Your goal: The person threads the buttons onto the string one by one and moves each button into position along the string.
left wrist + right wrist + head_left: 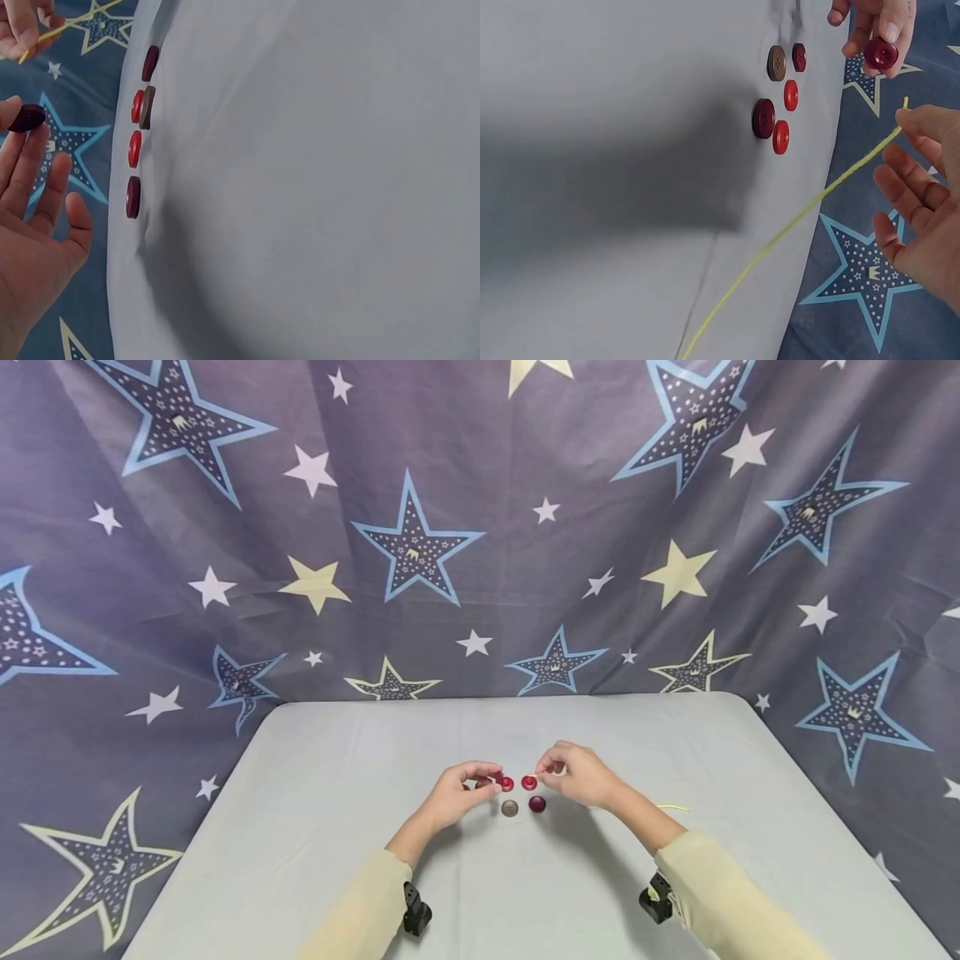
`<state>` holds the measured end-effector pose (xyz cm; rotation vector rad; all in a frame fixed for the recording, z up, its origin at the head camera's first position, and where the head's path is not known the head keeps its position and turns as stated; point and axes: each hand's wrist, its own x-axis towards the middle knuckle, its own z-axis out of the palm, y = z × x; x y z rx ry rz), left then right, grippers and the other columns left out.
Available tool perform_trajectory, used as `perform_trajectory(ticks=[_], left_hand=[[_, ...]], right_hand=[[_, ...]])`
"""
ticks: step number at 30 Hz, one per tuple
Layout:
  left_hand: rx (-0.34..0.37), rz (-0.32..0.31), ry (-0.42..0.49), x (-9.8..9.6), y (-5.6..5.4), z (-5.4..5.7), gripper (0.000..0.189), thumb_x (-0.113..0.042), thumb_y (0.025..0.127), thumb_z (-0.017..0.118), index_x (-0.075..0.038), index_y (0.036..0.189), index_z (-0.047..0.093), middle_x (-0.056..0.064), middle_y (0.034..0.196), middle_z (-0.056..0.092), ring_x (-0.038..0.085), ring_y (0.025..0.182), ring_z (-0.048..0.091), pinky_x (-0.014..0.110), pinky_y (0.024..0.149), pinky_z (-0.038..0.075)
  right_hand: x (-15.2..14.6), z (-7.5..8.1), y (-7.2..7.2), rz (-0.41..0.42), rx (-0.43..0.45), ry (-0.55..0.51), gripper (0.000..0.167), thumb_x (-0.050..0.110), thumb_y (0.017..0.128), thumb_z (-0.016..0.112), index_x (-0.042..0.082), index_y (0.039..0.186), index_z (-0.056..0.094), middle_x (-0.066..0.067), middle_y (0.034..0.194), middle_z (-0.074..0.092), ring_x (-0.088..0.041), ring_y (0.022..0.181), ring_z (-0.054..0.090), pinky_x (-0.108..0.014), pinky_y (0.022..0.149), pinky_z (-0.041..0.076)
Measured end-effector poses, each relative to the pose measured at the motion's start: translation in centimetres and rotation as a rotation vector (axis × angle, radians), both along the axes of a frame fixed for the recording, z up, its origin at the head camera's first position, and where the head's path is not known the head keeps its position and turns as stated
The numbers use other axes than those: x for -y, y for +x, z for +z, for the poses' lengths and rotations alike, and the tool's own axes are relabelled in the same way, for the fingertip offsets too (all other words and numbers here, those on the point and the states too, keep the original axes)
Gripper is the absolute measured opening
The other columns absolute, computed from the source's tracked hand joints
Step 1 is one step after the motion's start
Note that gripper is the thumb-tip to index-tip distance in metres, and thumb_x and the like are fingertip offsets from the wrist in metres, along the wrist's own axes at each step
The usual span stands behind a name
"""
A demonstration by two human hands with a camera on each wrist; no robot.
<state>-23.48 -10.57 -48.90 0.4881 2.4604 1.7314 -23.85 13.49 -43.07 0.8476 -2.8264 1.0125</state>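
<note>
My left hand (459, 792) pinches a dark red button (880, 54) between thumb and fingertips, held above the table. Opposite it, my right hand (581, 774) pinches a yellow string (780, 232) near its end, a short tip sticking out past the fingers. The string's tip points toward the button, with a gap between them in the right wrist view. Below the hands lie two bright red buttons (507, 784), a brown button (509, 808) and a larger dark red button (537, 804). A smaller dark red button (799, 57) lies beside the brown one, partly hidden by my left hand in the head view.
The buttons lie on a table with a pale grey cover (360, 752). A dark curtain with stars (510, 585) hangs behind and along both sides. The string's loose length (673, 807) trails to the right, under my right forearm. Black cameras (416, 910) sit on both wrists.
</note>
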Motion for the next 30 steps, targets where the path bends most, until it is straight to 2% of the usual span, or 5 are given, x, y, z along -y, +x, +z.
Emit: perform_trajectory(ticks=[6,11,20,27,30], left_hand=[[-0.004,-0.026,0.037,-0.3,-0.1,0.1,0.031,-0.017,0.084,0.069,-0.007,0.114,0.065,0.011,0.107,0.068,0.013,0.091,0.061,0.025,0.079,0.049],[-0.006,-0.041,0.068,-0.7,0.1,0.5,0.031,-0.010,0.085,0.067,-0.001,0.115,0.063,0.017,0.108,0.067,0.021,0.094,0.062,0.036,0.087,0.049],[0.010,-0.080,0.076,-1.4,1.6,3.5,0.034,-0.007,0.085,0.066,0.006,0.115,0.060,0.023,0.109,0.065,0.033,0.100,0.060,0.037,0.088,0.047],[-0.025,-0.044,0.035,-1.7,0.2,0.6,0.031,-0.014,0.083,0.069,-0.002,0.112,0.065,0.013,0.102,0.069,0.018,0.092,0.061,0.029,0.081,0.045],[-0.031,-0.037,0.024,-1.9,0.3,0.6,0.031,-0.016,0.083,0.070,-0.004,0.111,0.066,0.011,0.099,0.070,0.009,0.087,0.059,0.027,0.078,0.044]], right_hand=[[0.7,0.1,0.0,0.006,0.020,0.012,0.004,0.017,0.083,0.067,0.013,0.082,0.068,0.006,0.080,0.059,-0.015,0.079,0.055,-0.024,0.071,0.043],[1.2,0.1,0.1,0.012,0.023,0.019,0.004,0.017,0.083,0.067,0.017,0.079,0.066,0.007,0.080,0.058,-0.009,0.076,0.052,-0.023,0.069,0.042],[1.6,0.1,0.3,0.004,0.051,0.038,0.007,0.019,0.084,0.066,0.014,0.080,0.067,0.006,0.077,0.055,-0.007,0.070,0.048,-0.021,0.063,0.041],[1.9,0.1,0.3,-0.001,0.057,0.038,0.006,0.019,0.083,0.067,0.014,0.080,0.066,0.005,0.077,0.055,-0.008,0.069,0.048,-0.022,0.061,0.041],[2.1,0.0,0.3,-0.004,0.059,0.045,0.005,0.018,0.083,0.068,0.015,0.079,0.066,0.005,0.077,0.055,-0.008,0.068,0.048,-0.021,0.060,0.041]])
